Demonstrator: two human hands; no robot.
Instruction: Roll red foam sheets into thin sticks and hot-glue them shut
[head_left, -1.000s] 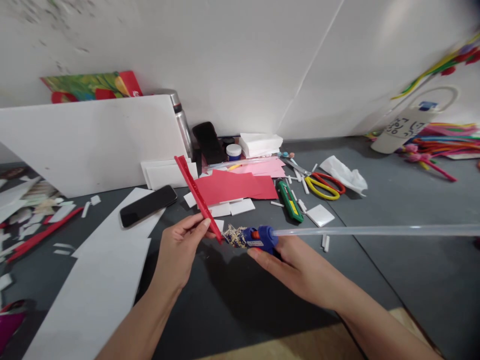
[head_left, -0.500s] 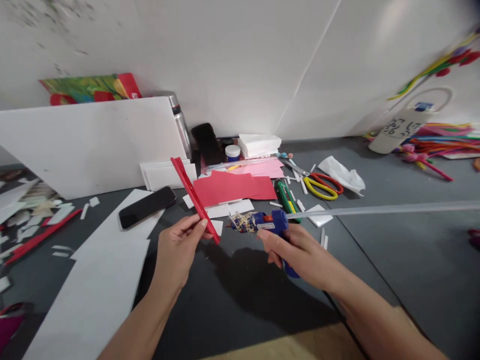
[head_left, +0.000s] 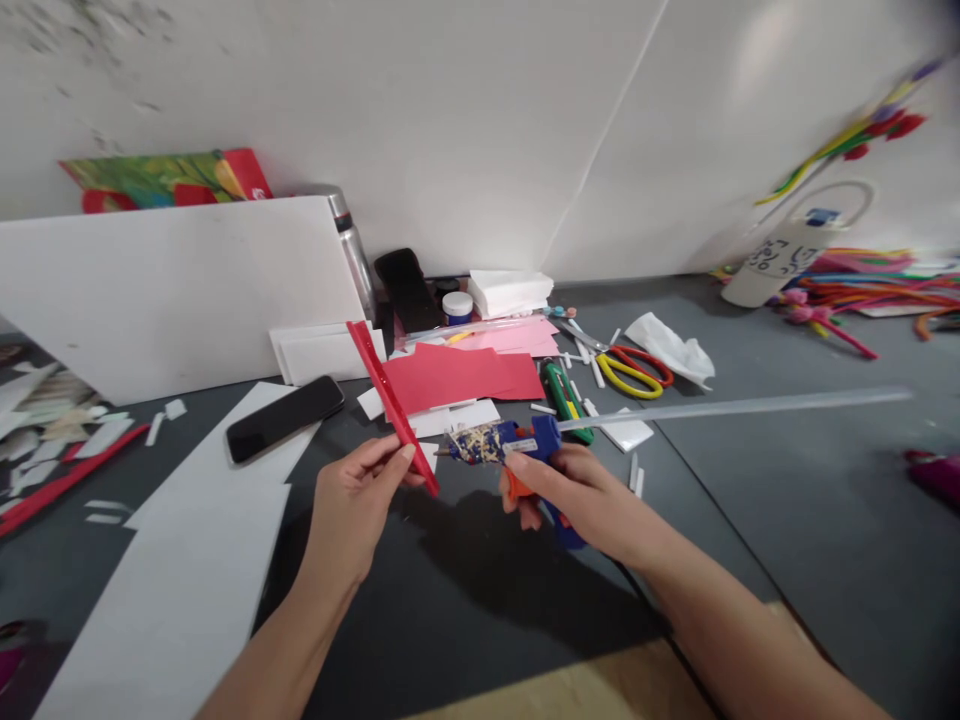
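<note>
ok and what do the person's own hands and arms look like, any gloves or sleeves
Both the left hand and the right hand are bare: no gloves, and no ring shows on the visible fingers. No watch or bracelet is visible. The left forearm and right forearm are uncovered to the picture's edge, with no sleeve in view.

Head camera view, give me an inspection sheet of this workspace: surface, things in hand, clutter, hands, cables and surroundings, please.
Surface: dark tabletop, seam at right.
Things in hand: red strip, tilted, glossy spots on it; blue glue gun, nozzle toward the red strip, clear glue stick projecting from its back.
Clutter: white scraps, scissors, green cutter, phone, red paper, crumpled tissue.
Hands: left hand pinches the red strip; right hand grips the glue gun.
Cables: nothing seen.
Surroundings: pale wall, standing white board, metal flask, white bottle.
</note>
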